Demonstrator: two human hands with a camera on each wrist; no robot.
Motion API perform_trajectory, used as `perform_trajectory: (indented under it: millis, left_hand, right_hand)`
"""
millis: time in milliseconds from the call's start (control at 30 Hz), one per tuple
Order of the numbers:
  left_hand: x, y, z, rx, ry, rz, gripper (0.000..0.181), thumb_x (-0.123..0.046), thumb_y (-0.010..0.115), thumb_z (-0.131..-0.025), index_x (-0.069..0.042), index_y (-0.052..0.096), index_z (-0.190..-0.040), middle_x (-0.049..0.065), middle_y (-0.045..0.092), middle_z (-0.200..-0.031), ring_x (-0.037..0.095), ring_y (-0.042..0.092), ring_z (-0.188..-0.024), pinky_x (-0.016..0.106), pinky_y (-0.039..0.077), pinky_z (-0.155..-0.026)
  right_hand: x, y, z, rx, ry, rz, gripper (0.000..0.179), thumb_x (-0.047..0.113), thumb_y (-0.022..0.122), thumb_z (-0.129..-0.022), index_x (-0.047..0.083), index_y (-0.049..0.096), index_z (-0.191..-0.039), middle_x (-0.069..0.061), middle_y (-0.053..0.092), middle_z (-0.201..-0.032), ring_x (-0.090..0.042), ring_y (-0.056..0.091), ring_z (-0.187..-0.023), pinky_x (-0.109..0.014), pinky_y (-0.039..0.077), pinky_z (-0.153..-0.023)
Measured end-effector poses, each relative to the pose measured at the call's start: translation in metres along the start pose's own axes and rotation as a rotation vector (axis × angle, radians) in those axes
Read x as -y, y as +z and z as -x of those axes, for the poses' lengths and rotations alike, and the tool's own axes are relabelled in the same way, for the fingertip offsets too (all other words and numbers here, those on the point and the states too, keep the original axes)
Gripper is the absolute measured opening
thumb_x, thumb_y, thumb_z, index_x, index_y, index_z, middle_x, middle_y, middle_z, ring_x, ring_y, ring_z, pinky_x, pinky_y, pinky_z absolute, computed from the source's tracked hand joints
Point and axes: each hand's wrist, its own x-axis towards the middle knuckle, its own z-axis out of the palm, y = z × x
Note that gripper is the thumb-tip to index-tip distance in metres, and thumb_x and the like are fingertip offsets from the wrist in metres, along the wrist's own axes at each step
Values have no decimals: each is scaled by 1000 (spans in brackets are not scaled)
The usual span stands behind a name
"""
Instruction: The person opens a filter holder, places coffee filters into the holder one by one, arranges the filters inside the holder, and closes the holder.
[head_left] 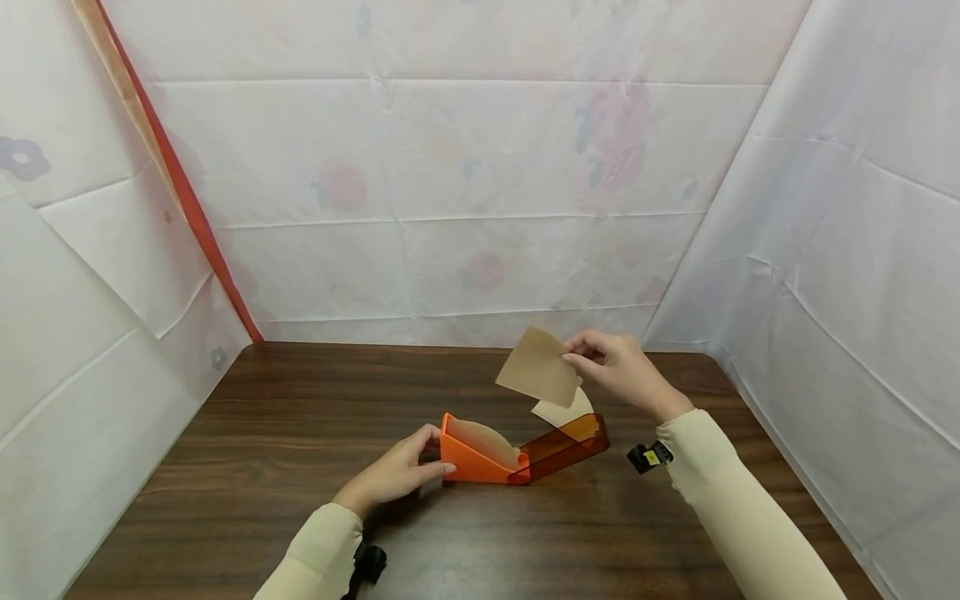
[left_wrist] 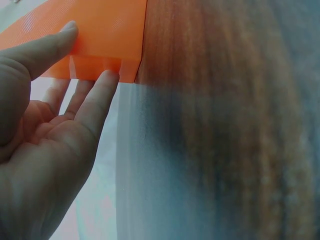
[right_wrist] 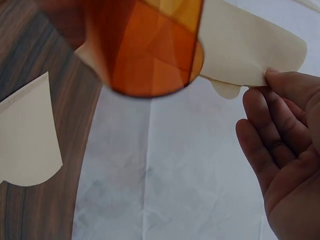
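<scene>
Your right grip point(head_left: 611, 362) is drawn down to a fine pinch, thumb against fingertips, on 1 margin of a tan paper filter point(head_left: 534, 367); the lower fingers are bent loosely, clear of it. The filter is held aloft above the amber lid, toward the far edge of the counter point(head_left: 300, 417). Pinching only the margin presumably keeps the paper flat and its face uncovered. Your left grip point(head_left: 401, 467) is parted to span a corner of the orange holder point(head_left: 476, 465), thumb on the near wall, fingertips against the left end; this hold probably steadies a light box.

The holder rests about midway between the counter's left and right edges. It is open-topped, with a wall sloping down rightward, and contains tan filter paper point(head_left: 483, 437); the number of sheets cannot be told. The translucent amber lid point(head_left: 562, 450) extends from its low end toward the right edge, leaving the mouth uncovered. Behind the lid is a loose pale filter point(head_left: 558, 412), partly visible through the plastic; contact between these 2 cannot be judged. White patterned cloth point(head_left: 480, 167) rises beyond the far edge.
</scene>
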Motion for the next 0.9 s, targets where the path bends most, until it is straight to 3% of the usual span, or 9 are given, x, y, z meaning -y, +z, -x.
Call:
perform_trajectory:
  millis: [267, 533, 900]
  left_hand:
    - [2, 0, 1, -2, 10, 5, 30, -18, 68, -98, -6, 52, -121, 5, 64, -119, 26, 59, -116, 43, 48, -96]
    - [3, 1, 0, -9, 21, -23, 28, -20, 68, -98, -9, 54, -119, 2, 65, -117, 23, 60, -113, 39, 49, -93]
    - [4, 0, 0, -15, 30, -17, 28, -18, 68, -98, -8, 53, -121, 2, 64, -118, 24, 60, -113, 39, 50, -92]
  right_hand:
    - [14, 6, 1, 31, -36, 14, 5, 20, 69, -97, 20, 70, -102, 10, 69, -88, -14, 67, -78, -28, 54, -70]
    - [23, 13, 3, 72, -54, 29, 5, 20, 70, -97, 21, 71, -101, 14, 70, -89, -4, 66, -81, -31, 55, -72]
    - [29, 21, 7, 149, -67, -4, 5, 21, 69, -98, 23, 71, -102, 13, 71, -89, -8, 66, -78, -31, 54, -68]
